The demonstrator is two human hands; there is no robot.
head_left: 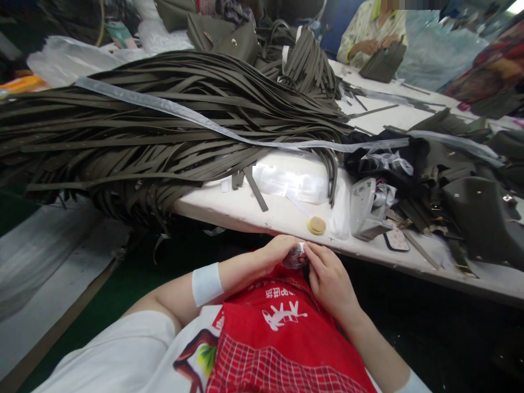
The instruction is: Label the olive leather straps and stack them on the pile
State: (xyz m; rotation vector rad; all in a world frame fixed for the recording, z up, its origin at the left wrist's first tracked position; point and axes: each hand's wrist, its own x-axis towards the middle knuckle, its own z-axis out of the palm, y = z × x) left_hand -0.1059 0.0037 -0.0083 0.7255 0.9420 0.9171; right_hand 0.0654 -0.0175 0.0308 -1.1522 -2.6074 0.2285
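Note:
In front of the red apron (282,305), my left hand (282,252) is closed around a small shiny, clear-looking packet (295,257) with something dark in it. Its kind is too small to make out. A white bit shows at its top edge, where the thumb and fingers of my right hand (329,275) pinch. Both hands are close together, just below the edge of the white table (221,210). Nearest to them on the tabletop lies a round yellow-tan pad (316,225).
A big heap of dark olive straps (176,120) covers the table's left, crossed by a pale plastic strip (196,117). To the right are a white plastic container (364,210), a phone-like item (396,240) and olive bag parts (483,218). Across the table another person (374,33) handles an olive bag (385,61).

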